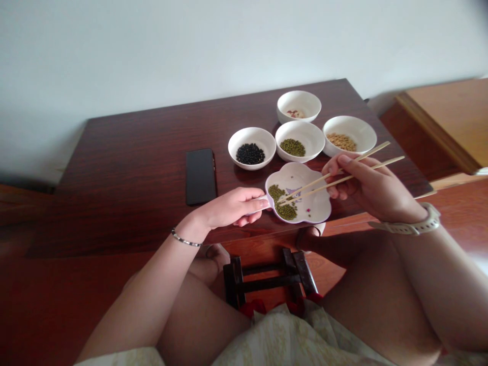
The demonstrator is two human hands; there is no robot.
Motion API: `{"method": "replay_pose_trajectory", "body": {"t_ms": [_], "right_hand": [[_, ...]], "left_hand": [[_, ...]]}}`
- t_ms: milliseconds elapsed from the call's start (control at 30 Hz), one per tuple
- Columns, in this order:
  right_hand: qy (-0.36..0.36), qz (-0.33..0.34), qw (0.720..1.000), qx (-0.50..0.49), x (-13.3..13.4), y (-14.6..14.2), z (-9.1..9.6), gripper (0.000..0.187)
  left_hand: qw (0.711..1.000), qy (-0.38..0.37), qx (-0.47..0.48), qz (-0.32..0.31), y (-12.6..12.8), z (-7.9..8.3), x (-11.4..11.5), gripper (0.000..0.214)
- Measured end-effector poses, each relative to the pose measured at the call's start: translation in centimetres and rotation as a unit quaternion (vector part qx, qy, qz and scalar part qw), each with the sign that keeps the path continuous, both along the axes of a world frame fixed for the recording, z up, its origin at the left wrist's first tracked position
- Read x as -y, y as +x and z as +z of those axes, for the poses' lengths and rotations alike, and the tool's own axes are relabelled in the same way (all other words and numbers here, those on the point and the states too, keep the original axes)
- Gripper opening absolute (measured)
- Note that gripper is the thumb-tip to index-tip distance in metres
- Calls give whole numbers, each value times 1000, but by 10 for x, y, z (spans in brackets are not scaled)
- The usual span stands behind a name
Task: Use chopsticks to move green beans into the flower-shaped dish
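White flower-shaped dish (319,206), beside the near edge of the dark-brown wooden table (148,142), is gripped by its handle (269,203) in the left hand (234,207); pale wooden chopsticks (318,190) are pinched in the half-curled right hand (366,183).

A black-and-silver bracelet (186,240), a pale watch strap (415,227), cream clothing (282,340) with yellowish patterning

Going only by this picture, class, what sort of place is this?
Probably a room in a home: a dark wood-look table bears white bowls and what looks like a phone.
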State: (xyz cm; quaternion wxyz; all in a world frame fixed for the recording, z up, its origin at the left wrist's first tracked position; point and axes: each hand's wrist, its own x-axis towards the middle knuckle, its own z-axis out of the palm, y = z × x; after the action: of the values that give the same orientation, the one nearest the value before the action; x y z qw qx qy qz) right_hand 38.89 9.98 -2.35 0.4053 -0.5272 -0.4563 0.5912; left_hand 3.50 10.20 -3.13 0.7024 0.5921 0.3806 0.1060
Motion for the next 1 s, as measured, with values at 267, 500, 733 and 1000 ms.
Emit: {"method": "replay_pose_trajectory", "body": {"t_ms": [267,500,733,1000], "right_hand": [[10,-11,1000,-6,1,-3,1,47],[-5,-8,1000,-20,1,-4,2,45],[-5,-8,1000,-19,0,-4,1,47],[2,-13,1000,-25,-1,-1,-2,46]], "left_hand": [[1000,1,-5,1,0,0,1,49],[1000,-1,-2,0,0,0,0,50],[1000,-4,1,6,0,1,1,50],[1000,-2,-4,6,0,0,1,49]]}}
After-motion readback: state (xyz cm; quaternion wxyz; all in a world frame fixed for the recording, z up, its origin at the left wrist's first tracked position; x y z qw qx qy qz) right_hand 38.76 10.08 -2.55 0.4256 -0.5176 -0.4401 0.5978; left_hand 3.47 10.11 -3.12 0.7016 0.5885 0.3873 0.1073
